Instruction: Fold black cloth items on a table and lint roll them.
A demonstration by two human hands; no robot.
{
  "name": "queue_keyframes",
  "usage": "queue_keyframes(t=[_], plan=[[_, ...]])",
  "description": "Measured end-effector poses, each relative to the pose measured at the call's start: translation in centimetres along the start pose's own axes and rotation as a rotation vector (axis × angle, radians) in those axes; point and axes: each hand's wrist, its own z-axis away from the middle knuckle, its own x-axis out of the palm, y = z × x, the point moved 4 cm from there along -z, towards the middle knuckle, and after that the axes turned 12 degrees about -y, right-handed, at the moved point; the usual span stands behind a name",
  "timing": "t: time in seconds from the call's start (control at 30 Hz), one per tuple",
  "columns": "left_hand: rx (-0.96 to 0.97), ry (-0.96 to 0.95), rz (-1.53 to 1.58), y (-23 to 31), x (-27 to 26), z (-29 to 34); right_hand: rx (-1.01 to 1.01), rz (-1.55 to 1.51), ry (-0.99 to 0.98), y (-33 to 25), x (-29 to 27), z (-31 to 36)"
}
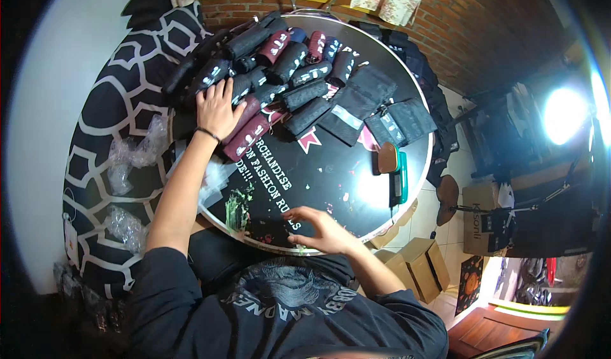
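Observation:
My left hand (216,110) reaches to the left side of a pile and rests on dark cylindrical rolls, fingers stretched out and thumb apart. Under its fingertips lies a black roll (212,74) with white print. Beside the thumb are two maroon rolls (248,139), one next to the other. Near the front rim of the round black table (286,168), my right hand (318,230) hovers with thumb and fingers apart and nothing between them. Several more black and maroon rolls are heaped at the back; whether they are pouches or rolled fabric I cannot tell.
Flat black pouches (401,122) lie at the table's right. Near the right rim are a green tool (400,178) and a brown pad-like piece (387,158). Crumpled clear plastic (126,228) lies on the patterned sofa (102,136). Cardboard boxes (417,267) stand on the floor.

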Motion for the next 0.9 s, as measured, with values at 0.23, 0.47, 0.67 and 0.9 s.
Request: queue_keyframes(t=[0.23, 0.47, 0.67, 0.9], plan=[[0.083, -0.006, 0.155, 0.0, -1.4, 4.3, 0.065, 0.397, 0.654, 1.4, -23.1, -1.5], [0.246, -0.263, 0.2, 6.4, -0.4, 10.5, 0.692, 0.633, 1.025, 19.6, -44.4, -4.3], [0.232, -0.204, 0.234, 6.8, 1.1, 11.0, 0.994, 0.429, 0.921, 27.3, -49.7, -3.9], [0.224, -0.175, 0.321, 5.5, -0.2, 13.0, 1.172, 0.443, 0.821, 26.9, -48.1, -6.1]])
